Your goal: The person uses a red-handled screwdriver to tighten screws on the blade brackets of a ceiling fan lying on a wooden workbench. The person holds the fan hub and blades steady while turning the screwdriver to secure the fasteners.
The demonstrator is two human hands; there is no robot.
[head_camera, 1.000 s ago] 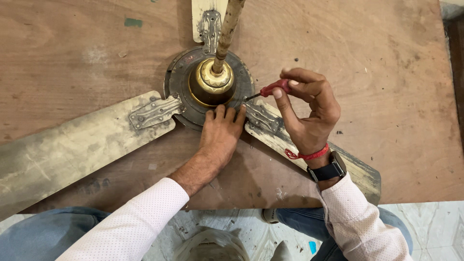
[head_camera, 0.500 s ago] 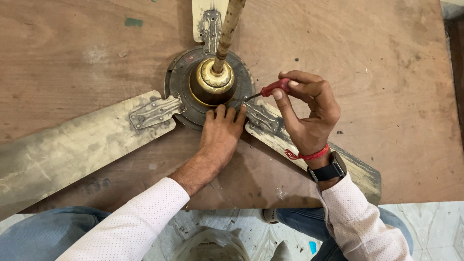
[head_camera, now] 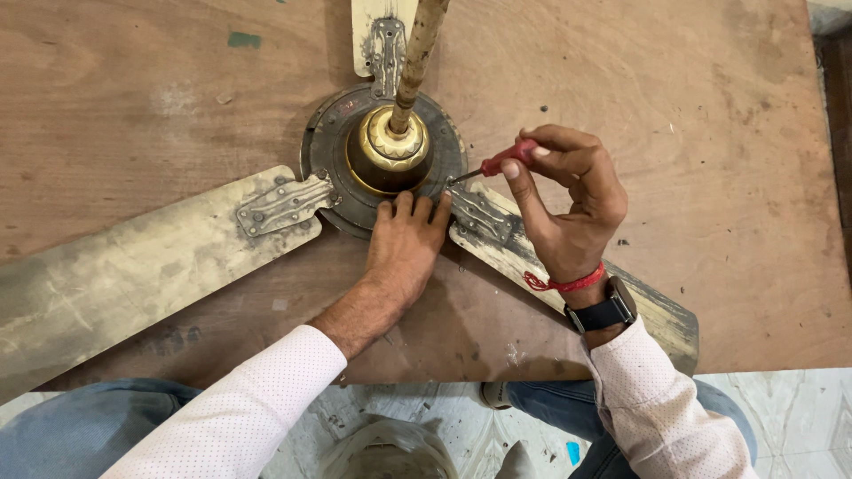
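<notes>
An old, dirty ceiling fan lies on a brown wooden board; its dark round motor housing (head_camera: 333, 146) carries a brass cup (head_camera: 388, 151) and a rod (head_camera: 417, 53) pointing up. My left hand (head_camera: 404, 248) rests flat on the housing's near rim, fingers spread against it. My right hand (head_camera: 568, 208) pinches a small red-handled screwdriver (head_camera: 506, 160), whose tip touches the housing's right edge by the metal bracket (head_camera: 479, 213) of the right blade. A red thread and a black watch are on my right wrist.
Three worn cream blades spread out: a long one to the left (head_camera: 124, 266), one to the lower right (head_camera: 648, 310) under my right arm, one at the top (head_camera: 364, 27). The board's front edge (head_camera: 444, 377) is near my knees, with tiled floor below.
Almost nothing has moved; my right hand's fingers shift slightly on the screwdriver handle while the tip stays at the same spot. The left hand holds still.
</notes>
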